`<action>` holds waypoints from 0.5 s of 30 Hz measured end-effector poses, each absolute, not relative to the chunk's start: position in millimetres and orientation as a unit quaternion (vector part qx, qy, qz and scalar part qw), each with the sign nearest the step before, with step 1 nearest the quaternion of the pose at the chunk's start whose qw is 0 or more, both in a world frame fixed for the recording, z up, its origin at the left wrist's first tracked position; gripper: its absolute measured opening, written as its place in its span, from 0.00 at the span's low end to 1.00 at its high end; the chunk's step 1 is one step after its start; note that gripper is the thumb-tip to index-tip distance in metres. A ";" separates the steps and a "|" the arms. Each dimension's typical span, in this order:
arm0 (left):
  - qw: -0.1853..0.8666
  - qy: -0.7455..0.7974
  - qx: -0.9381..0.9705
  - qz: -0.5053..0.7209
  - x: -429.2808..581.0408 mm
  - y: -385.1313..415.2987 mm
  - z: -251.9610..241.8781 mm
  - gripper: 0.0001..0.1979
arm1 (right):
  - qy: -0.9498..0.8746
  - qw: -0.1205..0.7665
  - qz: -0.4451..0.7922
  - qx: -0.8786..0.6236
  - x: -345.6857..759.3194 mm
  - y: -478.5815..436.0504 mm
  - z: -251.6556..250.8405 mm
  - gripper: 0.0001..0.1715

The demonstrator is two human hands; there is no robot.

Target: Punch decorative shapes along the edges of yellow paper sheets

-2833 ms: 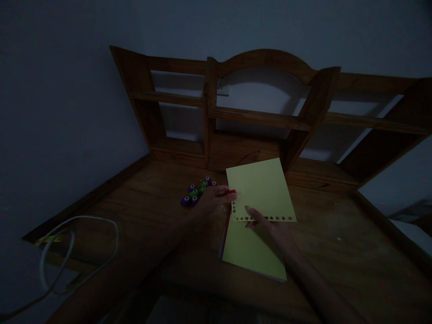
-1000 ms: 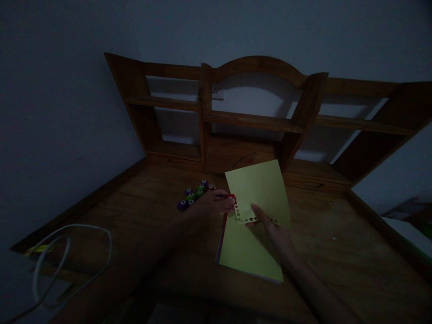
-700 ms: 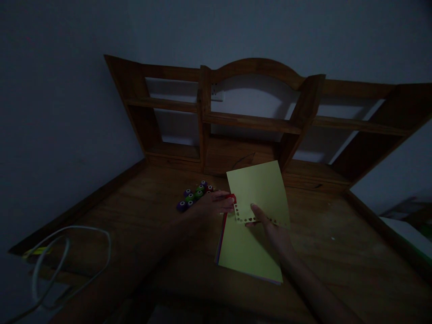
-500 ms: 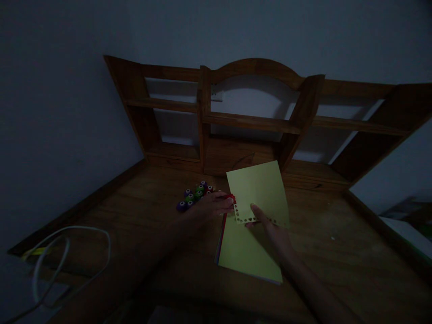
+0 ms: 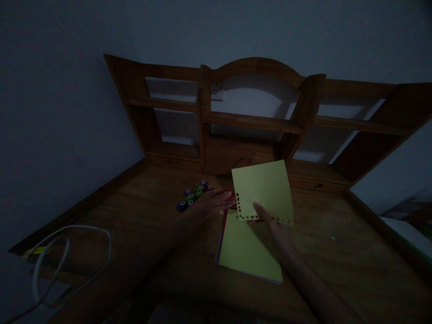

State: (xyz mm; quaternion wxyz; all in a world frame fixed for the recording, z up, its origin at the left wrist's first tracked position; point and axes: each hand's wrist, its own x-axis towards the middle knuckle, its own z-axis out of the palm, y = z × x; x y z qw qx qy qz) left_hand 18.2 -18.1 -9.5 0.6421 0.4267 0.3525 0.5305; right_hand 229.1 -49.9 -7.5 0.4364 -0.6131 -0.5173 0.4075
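Note:
My right hand pinches a yellow sheet of paper by its lower edge, thumb on top. Small punched shapes run along the sheet's bottom edge and lower left side. Close to that left side, my left hand is closed on a red craft punch, partly hidden by the fingers. Below the held sheet lies a stack of coloured paper with yellow on top. Several purple, green and red craft punches stand grouped beyond my left wrist.
A wooden shelf unit stands along the back of the wooden desk. A white cable loops at the left edge, near a small yellow item. A wall socket shows behind the shelves.
The yellow sheet has shifted slightly right, away from the red punch, and more holes show on its left side. My left hand stays nearly in place.

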 end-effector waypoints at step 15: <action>0.664 0.334 0.417 0.523 17.5 -18.9 -11.9 0.15 | -0.478 0.500 0.444 -0.570 227.9 -51.7 -7.4 0.24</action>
